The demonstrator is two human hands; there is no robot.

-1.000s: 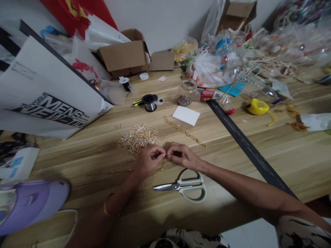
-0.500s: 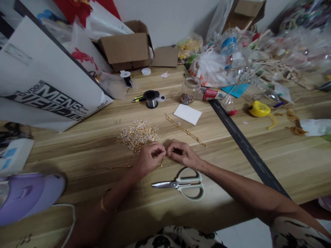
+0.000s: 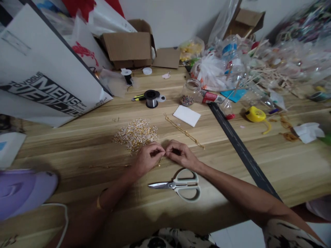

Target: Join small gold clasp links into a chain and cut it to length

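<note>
My left hand (image 3: pixel 148 157) is closed in a pinch, and a thin gold chain (image 3: pixel 156 165) trails below its fingers onto the table. Facing it, fingertip to fingertip, my right hand (image 3: pixel 181 153) pinches too; the small thing between its fingertips is too tiny to make out. Just beyond my left hand lies a heap of small gold and clear pieces (image 3: pixel 137 132). A finished-looking gold beaded chain (image 3: pixel 184 131) stretches across the table past my right hand. Scissors (image 3: pixel 176 186) with pale handles lie on the near side of both hands, blades to the left.
Farther back are a wire spool (image 3: pixel 151 100), a white card (image 3: pixel 186 115) and a jar of beads (image 3: pixel 190 93). A dark strip (image 3: pixel 243 150) crosses the table at right, beside a yellow tape measure (image 3: pixel 254 114). A paper bag (image 3: pixel 49 75) and purple iron (image 3: pixel 28 193) stand left.
The camera view has shifted slightly. Both hands keep their pinch with fingertips close together, and the things on the table lie as before.
</note>
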